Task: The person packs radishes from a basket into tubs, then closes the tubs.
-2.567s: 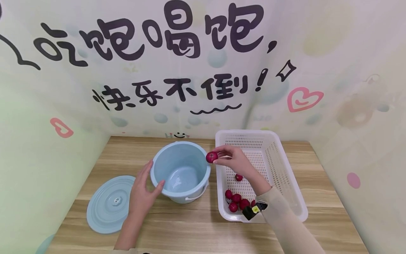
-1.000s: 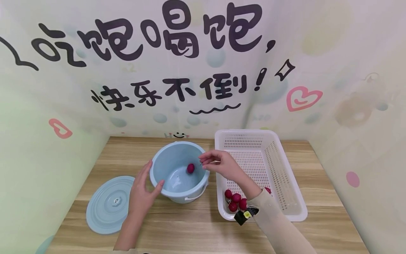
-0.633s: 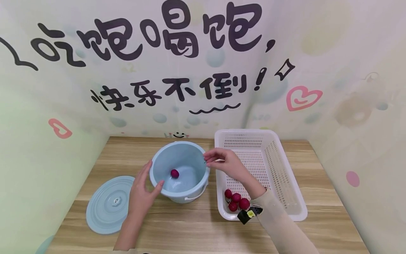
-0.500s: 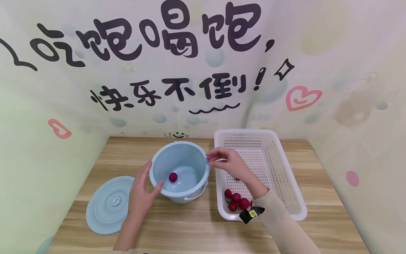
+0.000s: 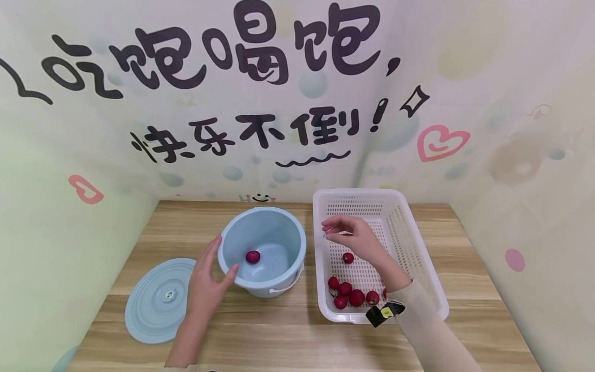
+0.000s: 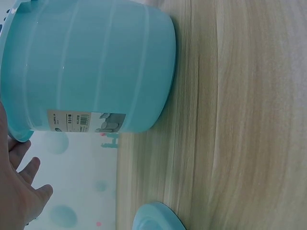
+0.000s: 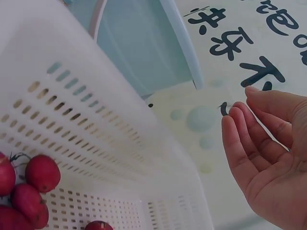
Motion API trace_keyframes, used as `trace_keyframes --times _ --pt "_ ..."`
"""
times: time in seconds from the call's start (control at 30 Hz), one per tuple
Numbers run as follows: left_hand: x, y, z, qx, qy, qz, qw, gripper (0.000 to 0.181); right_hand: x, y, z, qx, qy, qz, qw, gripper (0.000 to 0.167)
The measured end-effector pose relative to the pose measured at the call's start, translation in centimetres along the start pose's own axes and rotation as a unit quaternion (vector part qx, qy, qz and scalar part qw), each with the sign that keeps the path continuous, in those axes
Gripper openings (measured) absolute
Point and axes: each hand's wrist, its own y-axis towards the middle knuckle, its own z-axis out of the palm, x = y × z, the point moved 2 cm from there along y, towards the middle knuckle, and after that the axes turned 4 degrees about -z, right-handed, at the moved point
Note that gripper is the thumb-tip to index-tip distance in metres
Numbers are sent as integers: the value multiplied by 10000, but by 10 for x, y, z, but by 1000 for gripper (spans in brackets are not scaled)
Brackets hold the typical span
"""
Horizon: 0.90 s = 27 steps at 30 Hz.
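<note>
My left hand holds the rim of a light-blue bucket, thumb over the near edge and fingers along the left side. In the left wrist view the same bucket shows a paper label. One red radish lies inside on the bottom. Over the left part of a white slotted basket, my right hand hangs with fingers loosely bent. The right wrist view shows a gap between its thumb and fingers; a small dark curved bit appears by the fingertips, contact unclear. More radishes lie in the basket.
A light-blue lid lies flat on the wooden table, left of the bucket. The bucket's handle hangs down on its near right side. One radish sits apart from the others. A printed wall stands behind.
My right hand brought a radish to the bucket and let it go; it rolled leftward along the bottom. The hand has since drawn back right over the basket. My left hand has stayed on the rim.
</note>
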Motion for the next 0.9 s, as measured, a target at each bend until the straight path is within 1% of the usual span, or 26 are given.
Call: trace_keyframes --times 0.27,0.57,0.9 --pt "0 0 0 -22 -28 23 10000 75 -10 -9 -14 -144 -143 5 9998 26" --pt "-2 0 -1 -44 -44 48 10000 73 -23 -18 -27 -286 -102 -46 9995 26" --pt "-2 -1 -2 0 10 28 10000 73 -36 -26 -38 -330 21 197 9993 26"
